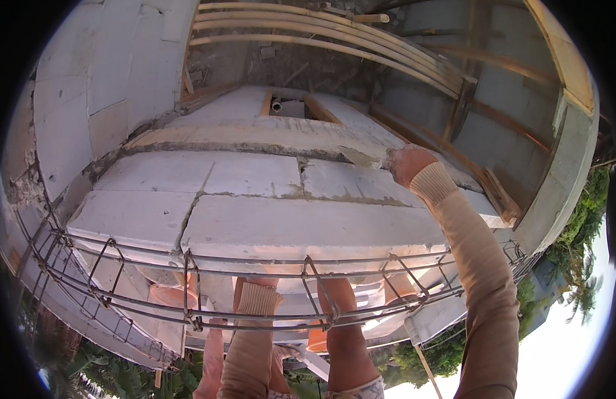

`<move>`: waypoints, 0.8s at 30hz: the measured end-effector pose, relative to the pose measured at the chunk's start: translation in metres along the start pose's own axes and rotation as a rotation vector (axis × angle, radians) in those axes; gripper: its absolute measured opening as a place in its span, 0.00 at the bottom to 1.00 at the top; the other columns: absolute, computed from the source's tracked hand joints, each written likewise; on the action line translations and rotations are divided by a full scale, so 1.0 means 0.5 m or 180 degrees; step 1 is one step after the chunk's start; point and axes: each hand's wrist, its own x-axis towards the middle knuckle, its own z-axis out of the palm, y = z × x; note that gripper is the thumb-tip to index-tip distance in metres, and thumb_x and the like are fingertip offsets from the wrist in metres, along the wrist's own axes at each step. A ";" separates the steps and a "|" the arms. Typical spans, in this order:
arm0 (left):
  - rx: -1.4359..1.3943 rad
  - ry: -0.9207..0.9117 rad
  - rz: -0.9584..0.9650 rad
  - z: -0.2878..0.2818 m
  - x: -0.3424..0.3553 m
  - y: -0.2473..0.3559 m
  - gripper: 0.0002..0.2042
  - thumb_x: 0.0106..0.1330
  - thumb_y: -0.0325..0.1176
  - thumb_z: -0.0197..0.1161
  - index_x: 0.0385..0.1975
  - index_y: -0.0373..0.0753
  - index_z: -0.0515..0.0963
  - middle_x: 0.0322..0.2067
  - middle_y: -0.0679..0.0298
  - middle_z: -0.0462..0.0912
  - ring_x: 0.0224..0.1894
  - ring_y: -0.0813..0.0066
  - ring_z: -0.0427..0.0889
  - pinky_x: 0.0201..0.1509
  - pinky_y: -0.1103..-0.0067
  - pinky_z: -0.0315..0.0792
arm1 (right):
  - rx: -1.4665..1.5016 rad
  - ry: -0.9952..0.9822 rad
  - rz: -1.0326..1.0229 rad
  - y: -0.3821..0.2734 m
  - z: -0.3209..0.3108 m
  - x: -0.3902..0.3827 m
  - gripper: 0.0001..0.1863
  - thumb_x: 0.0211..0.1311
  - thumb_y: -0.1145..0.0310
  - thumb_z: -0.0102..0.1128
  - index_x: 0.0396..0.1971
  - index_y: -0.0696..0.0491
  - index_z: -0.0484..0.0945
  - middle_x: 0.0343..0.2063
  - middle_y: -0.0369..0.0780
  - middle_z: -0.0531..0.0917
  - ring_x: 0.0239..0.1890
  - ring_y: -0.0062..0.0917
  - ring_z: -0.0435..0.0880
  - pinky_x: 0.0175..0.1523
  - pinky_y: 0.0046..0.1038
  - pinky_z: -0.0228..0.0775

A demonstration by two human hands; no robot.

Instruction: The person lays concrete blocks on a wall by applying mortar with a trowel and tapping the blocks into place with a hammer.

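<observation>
My right hand [411, 165] is closed at the right end of a mortar joint, where a trowel's flat, pointed blade [361, 157] juts out to the left from it. The blade lies against the joint in a wall of large pale blocks [314, 216]. The trowel's handle is hidden inside my fist. My left hand [260, 282] is low at the near edge of the wall, behind the bars of a steel rebar cage [254, 326]. Its fingers are hidden, so I cannot see whether they hold anything.
The rebar cage runs across between my body and the wall. Orange buckets [175, 296] stand below, beyond the bars. A wood-framed opening [294, 110] with a pipe end is farther down the wall. Long poles [321, 30] cross at the far side. Another block wall [108, 86] rises at left.
</observation>
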 end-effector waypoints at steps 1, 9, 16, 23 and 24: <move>0.0394 -0.0060 0.0055 -0.004 -0.001 0.000 0.28 0.75 0.56 0.44 0.63 0.43 0.70 0.63 0.60 0.73 0.65 0.62 0.71 0.70 0.61 0.61 | 0.0452 0.0049 0.0232 -0.008 -0.004 -0.010 0.21 0.73 0.57 0.50 0.57 0.53 0.78 0.54 0.49 0.82 0.59 0.42 0.79 0.62 0.41 0.72; 0.3113 -0.0062 0.0511 -0.008 -0.018 0.003 0.27 0.75 0.56 0.44 0.62 0.43 0.71 0.63 0.61 0.74 0.65 0.62 0.71 0.70 0.61 0.61 | 0.1456 0.1107 0.0144 -0.026 -0.056 -0.145 0.28 0.74 0.53 0.49 0.64 0.56 0.70 0.51 0.53 0.83 0.57 0.47 0.79 0.64 0.42 0.70; -0.2732 0.0944 -0.0776 -0.034 -0.032 -0.046 0.26 0.72 0.54 0.51 0.62 0.44 0.70 0.63 0.60 0.72 0.65 0.59 0.70 0.69 0.59 0.63 | 0.2366 0.1461 -0.0038 -0.056 -0.084 -0.289 0.28 0.71 0.55 0.57 0.60 0.60 0.73 0.49 0.55 0.83 0.52 0.47 0.83 0.59 0.37 0.73; -0.6586 0.2902 -0.1060 -0.228 -0.030 -0.015 0.25 0.72 0.46 0.55 0.63 0.37 0.71 0.63 0.50 0.73 0.66 0.51 0.70 0.67 0.57 0.72 | 0.2998 0.1719 0.0123 -0.049 -0.032 -0.389 0.29 0.72 0.57 0.59 0.60 0.66 0.72 0.39 0.52 0.87 0.39 0.29 0.85 0.51 0.28 0.74; -0.8651 0.2777 -0.1072 -0.258 -0.035 -0.031 0.24 0.72 0.44 0.55 0.63 0.36 0.71 0.62 0.49 0.73 0.67 0.51 0.70 0.68 0.57 0.72 | 0.3112 0.1674 0.0098 -0.059 -0.033 -0.393 0.28 0.72 0.58 0.59 0.60 0.66 0.73 0.35 0.48 0.86 0.34 0.25 0.83 0.45 0.26 0.74</move>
